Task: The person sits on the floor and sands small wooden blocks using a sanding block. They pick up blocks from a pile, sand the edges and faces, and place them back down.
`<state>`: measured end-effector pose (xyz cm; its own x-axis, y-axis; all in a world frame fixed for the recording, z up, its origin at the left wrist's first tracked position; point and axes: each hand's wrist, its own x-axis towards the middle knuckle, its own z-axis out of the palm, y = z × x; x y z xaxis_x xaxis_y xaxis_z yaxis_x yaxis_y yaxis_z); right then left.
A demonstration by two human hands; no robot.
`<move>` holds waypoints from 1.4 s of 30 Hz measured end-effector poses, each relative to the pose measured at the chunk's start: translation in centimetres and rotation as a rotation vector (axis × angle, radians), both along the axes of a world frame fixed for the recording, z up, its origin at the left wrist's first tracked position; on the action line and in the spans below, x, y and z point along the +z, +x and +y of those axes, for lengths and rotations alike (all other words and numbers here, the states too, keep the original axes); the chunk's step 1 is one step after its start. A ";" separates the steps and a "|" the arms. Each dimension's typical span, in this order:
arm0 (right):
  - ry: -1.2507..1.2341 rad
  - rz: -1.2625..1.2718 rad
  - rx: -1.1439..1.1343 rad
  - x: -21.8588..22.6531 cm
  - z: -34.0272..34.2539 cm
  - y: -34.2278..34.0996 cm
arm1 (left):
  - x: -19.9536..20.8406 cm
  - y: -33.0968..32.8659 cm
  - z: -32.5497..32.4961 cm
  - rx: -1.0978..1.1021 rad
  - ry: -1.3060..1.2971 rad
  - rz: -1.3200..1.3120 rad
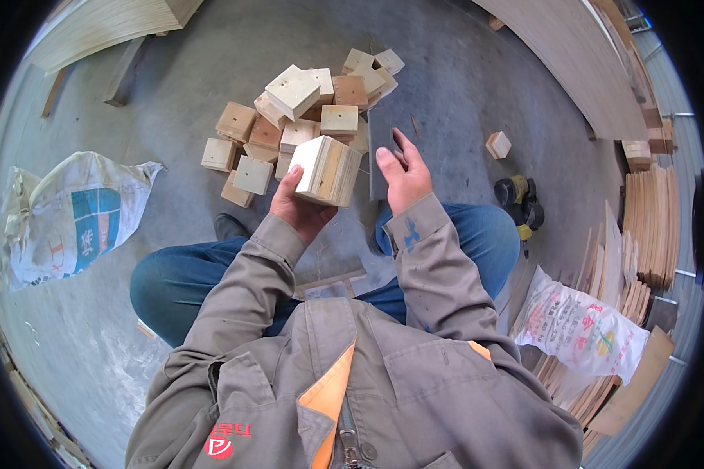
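My left hand [303, 211] grips a block of layered wood [326, 173], its thumb on the pale top face and its fingers underneath. Striped ply edges show on the side of the block that faces right. To the right of it, my right hand [405, 172] is raised with the fingers apart and nothing in it. Just beyond the held block lies a heap of similar wooden blocks [292, 92], several with a small dark hole or knot in the top face. Beside the heap, a flat grey board [391, 141] lies on the floor under my right hand.
A yellow and black power tool [516, 202] rests right of my knee, near a single block [497, 144]. White woven sacks lie at left [86, 219] and right [583, 324]. Stacked wood strips [649, 227] line the right side. Large plywood sheets [571, 59] stand at the far right.
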<state>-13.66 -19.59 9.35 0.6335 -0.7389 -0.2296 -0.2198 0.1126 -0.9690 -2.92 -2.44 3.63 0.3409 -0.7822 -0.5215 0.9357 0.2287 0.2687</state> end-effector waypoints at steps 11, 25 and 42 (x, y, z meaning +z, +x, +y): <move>-0.898 0.057 0.306 -1.7 6.1 -0.5 | -1.1 0.7 -0.1 0.201 -0.035 0.145; -0.853 0.070 0.455 -1.6 8.7 -2.8 | -3.3 1.5 0.2 0.224 0.011 0.051; -0.874 0.060 0.439 -1.4 8.8 -2.8 | -3.8 1.8 0.7 0.181 -0.054 0.063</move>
